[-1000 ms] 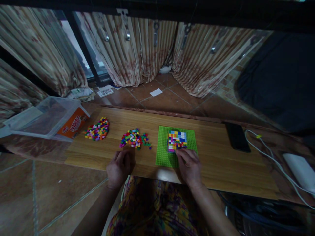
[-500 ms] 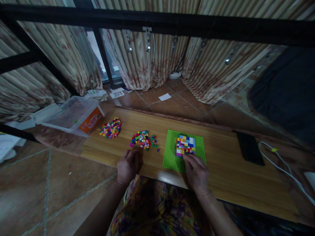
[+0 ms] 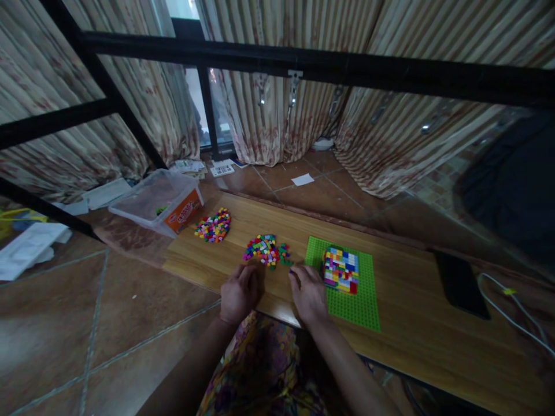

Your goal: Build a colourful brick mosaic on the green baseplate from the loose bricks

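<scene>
My right hand [image 3: 309, 296] is at the left edge of the green baseplate [image 3: 365, 309], its thumb and forefinger closed on a small purple brick [image 3: 291, 270] near the wooden top. On the baseplate sits a many-coloured block of toy bricks [image 3: 341, 270], just right of that hand. My left hand [image 3: 239, 293] is curled at the near edge of the table, in front of a loose pile of small bricks [image 3: 261, 249]. Its fingers are bent together and hide whatever they may hold. A few green bricks [image 3: 284, 255] lie between the pile and the baseplate.
A second brick pile [image 3: 214, 226] lies farther left on the wooden table [image 3: 407, 300]. Beyond it stands a clear plastic box [image 3: 151, 199] with an orange label. A black phone [image 3: 462, 283] and a white cable [image 3: 514, 300] are at the right. Striped curtains hang behind.
My right hand has moved left from the brick block to the purple brick, uncovering a red brick at the block's near right corner. My left hand stays curled. The view has shifted left.
</scene>
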`<state>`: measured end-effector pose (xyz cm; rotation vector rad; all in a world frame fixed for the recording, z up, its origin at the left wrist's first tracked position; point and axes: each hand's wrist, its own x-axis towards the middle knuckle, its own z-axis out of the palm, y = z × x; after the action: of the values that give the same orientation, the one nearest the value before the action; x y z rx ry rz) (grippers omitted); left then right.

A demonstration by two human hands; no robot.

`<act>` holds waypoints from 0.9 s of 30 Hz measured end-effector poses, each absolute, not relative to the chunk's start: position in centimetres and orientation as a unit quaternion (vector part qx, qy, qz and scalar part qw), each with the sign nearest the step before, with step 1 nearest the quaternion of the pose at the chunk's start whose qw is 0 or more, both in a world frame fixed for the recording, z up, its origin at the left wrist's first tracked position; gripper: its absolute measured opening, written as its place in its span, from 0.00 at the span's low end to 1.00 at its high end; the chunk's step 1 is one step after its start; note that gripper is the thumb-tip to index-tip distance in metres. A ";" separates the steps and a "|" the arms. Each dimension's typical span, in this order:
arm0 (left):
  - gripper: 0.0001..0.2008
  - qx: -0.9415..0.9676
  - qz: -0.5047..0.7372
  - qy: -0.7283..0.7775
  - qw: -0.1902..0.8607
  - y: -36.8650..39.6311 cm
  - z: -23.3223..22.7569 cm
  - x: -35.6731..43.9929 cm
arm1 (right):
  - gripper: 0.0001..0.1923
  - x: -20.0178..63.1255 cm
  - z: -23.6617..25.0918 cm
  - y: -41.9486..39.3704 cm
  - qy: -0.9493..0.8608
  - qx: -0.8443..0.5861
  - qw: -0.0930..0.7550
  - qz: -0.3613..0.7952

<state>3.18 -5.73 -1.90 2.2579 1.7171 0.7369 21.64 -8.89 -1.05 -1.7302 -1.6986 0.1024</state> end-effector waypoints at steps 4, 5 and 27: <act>0.12 0.764 0.246 0.587 0.107 -5.8 -1.8 3.2 | 0.13 21.7 -1.6 -8.2 -0.658 -0.670 0.342 0.045; 0.12 0.764 0.246 0.586 0.108 -5.8 -1.8 3.2 | 0.13 21.6 -1.6 -8.2 -0.659 -0.668 0.343 0.049; 0.11 0.770 0.244 0.585 0.075 -5.5 -1.2 3.4 | 0.10 31.0 0.7 -13.4 -0.537 -0.734 0.414 0.041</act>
<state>3.41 -5.47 -1.18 2.3099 1.7542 0.7315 31.04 -13.37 0.69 -1.8446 -1.3496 0.1037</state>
